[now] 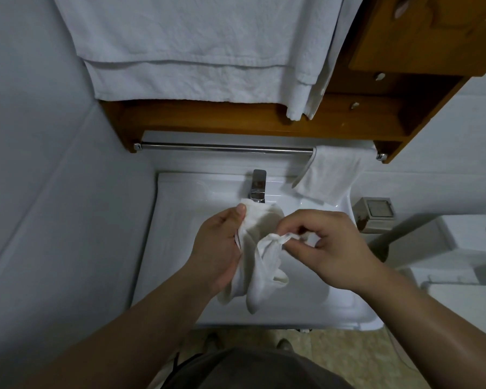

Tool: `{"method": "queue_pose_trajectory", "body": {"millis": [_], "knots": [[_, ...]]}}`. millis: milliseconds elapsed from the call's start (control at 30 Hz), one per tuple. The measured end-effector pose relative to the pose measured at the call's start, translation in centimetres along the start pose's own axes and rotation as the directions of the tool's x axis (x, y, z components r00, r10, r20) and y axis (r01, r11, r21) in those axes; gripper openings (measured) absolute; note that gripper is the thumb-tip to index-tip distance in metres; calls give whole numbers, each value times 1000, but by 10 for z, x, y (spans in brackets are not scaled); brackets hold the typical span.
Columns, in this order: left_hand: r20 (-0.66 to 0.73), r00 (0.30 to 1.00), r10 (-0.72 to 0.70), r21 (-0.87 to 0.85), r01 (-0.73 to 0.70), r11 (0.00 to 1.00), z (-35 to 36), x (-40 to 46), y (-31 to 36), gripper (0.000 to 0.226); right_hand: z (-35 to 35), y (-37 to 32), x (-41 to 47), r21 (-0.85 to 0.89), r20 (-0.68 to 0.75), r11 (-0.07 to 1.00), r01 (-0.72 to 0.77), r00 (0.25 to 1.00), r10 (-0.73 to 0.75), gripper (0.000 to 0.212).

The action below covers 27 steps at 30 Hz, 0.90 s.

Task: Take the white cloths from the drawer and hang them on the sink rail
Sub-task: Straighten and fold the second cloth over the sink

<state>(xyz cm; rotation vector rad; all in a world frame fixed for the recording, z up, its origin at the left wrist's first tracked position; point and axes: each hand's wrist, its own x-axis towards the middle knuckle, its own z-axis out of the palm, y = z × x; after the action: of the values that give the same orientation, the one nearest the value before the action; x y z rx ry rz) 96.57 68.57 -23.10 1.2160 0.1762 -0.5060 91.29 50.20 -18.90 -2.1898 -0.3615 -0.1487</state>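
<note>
Both hands [278, 248] grip one cloth [260, 265] — white, crumpled, drooping.

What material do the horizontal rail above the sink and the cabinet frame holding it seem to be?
The horizontal rail looks like polished metal: silvery, with bright reflections. The cabinet frame looks like varnished wood: orange-brown, slightly glossy, though grain is hard to see.

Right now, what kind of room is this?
Most likely a bathroom: a white sink with a chrome faucet, a rail above it, white towels hanging, and what looks like a toilet tank at right.
</note>
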Motion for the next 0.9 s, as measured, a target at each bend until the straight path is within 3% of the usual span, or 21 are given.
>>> {"method": "queue_pose_trajectory", "body": {"millis": [100, 167, 267, 567, 700, 900], "knots": [[12, 997, 74, 159, -75, 984, 5, -6, 0, 27, 5, -4, 8, 15, 140, 982, -189, 973, 185, 13], [29, 991, 134, 274, -137, 952, 12, -10, -1, 20, 6, -6, 17, 20, 84, 956, -292, 954, 289, 12], [21, 984, 175, 313, -173, 934, 14, -12, 2, 18, 5, -10, 26, -10, 58, 918, -397, 916, 397, 10], [14, 979, 203, 346, -195, 918, 10, -14, 8, 18, 2, -16, 30, 122, 16, 874, -471, 881, 473, 15], [64, 974, 215, 362, -224, 905, 10, -16, 16, 21, -4, -19, 35, 178, 60, 829, -530, 847, 528, 29], [166, 962, 215, 430, -267, 863, 7, -14, 21, 22, -6, -17, 39, 115, 16, 845, -523, 851, 525, 16]]}}
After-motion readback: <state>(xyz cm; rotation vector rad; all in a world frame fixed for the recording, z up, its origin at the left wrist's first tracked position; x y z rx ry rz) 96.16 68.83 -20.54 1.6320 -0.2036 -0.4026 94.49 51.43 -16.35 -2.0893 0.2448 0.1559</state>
